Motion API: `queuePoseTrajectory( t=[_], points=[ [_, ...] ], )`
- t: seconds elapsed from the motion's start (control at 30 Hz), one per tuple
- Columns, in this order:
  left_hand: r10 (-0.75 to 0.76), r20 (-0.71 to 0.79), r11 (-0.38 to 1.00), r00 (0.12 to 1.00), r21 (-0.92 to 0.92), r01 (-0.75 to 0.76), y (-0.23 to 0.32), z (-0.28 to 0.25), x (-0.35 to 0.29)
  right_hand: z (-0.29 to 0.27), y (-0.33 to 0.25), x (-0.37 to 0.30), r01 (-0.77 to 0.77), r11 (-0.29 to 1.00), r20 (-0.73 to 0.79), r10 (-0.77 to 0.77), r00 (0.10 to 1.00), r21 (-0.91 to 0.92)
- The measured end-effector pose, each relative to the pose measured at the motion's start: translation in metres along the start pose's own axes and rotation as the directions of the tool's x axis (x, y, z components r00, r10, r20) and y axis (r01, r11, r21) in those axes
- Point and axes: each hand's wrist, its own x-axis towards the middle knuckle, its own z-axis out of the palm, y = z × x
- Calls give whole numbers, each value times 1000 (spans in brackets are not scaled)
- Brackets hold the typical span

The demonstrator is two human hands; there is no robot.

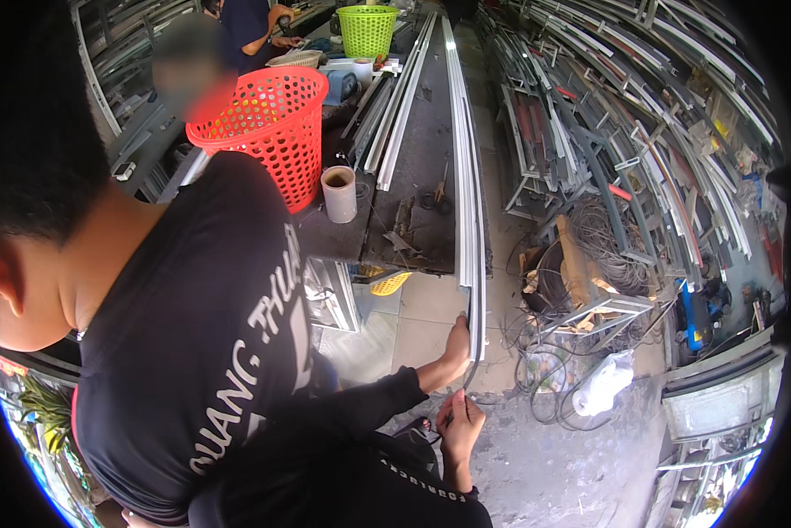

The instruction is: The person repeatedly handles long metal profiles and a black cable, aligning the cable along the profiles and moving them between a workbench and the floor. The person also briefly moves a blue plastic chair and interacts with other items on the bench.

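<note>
My left hand [454, 350] is closed around the near end of a long white metal profile [467, 202], which runs away from me along the workbench edge. That end juts out past the bench over the floor. Just below it my right hand [460, 426] pinches a thin dark strip [472, 377] that hangs from the profile's end. Part of the left hand's grip is hidden behind the profile.
Close on my left a person in a black shirt [184, 308] leans in. The workbench [413, 158] bears a red basket [299, 132], a cardboard tube [339, 194], scissors [437, 198] and more profiles. Right: profile racks [589, 114], coiled cord [607, 242], a white plastic bag [604, 385]. Another person [246, 31] works beyond.
</note>
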Motion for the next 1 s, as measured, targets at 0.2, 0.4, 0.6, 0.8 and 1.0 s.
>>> queuePoseTrajectory(
  t=[0.2,0.4,0.6,0.8,1.0],
  points=[
    [92,-49,995,995,35,-90,-4,-3,2,3,-20,38,78,994,27,-80,996,75],
    [185,-118,956,976,252,-151,-1,0,-2,-16,-19,62,58,997,269,-41,962,-56],
    [333,-155,879,930,408,-247,-10,-35,-20,-90,14,132,372,917,898,-36,439,-145],
    [716,-594,456,367,796,399,-150,-159,-136,-155,126,258,328,634,713,633,301,-701],
    [144,-914,907,-378,-32,421,-460,-190,-292,-232,232,367,887,-51,269,944,193,-458]
  ],
)
